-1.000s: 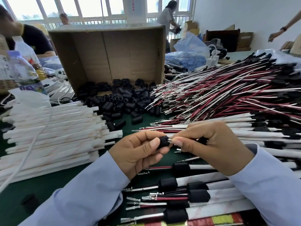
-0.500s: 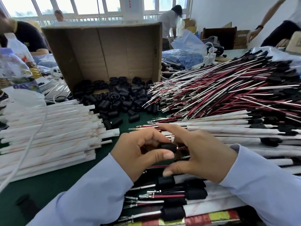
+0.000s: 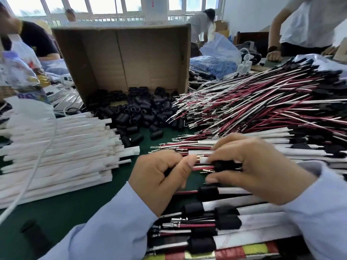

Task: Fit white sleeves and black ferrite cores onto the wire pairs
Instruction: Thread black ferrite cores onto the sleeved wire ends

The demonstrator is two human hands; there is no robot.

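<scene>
Black ferrite core (image 3: 222, 164) sits pinched in your right hand (image 3: 259, 171), well in front of the cardboard box (image 3: 122, 59); your left hand (image 3: 159, 177) pinches the wire pair (image 3: 203, 168) tips. Hold the pair taut and slide the core straight, snug against the white sleeve (image 3: 201, 160).

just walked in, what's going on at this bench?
A person is fitting parts onto wire pairs by hand. The right hand grips a black ferrite core on a sleeved wire pair whose tips point toward the left hand; that hand's grip is too blurred to judge. Finished pieces lie nearest the person. Loose cores, white sleeves and bare wire pairs wait behind.
</scene>
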